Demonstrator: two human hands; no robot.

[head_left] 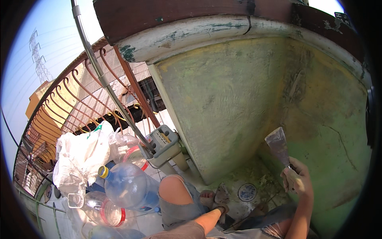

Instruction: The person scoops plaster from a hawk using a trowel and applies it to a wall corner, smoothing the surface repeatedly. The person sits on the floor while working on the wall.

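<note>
My right hand (296,178) is closed around the handle of a putty knife (277,144). Its wide, smeared metal blade points up, in front of the green plastered wall (318,155) in the corner. Low between my knees, my left hand (224,208) is closed. A grey, dirt-caked flat piece (222,193) stands out just beyond it and appears to be in its grip; its kind cannot be made out. A round patterned floor drain (247,192) lies on the dirty tiles near that hand.
At left are a large blue water bottle (129,185), a clear jar with a red band (105,209) and a white sack (81,155). A grey mop bucket (164,145) with a metal pole (93,59) stands beside the wall edge. A rusty curled railing (59,101) lies beyond.
</note>
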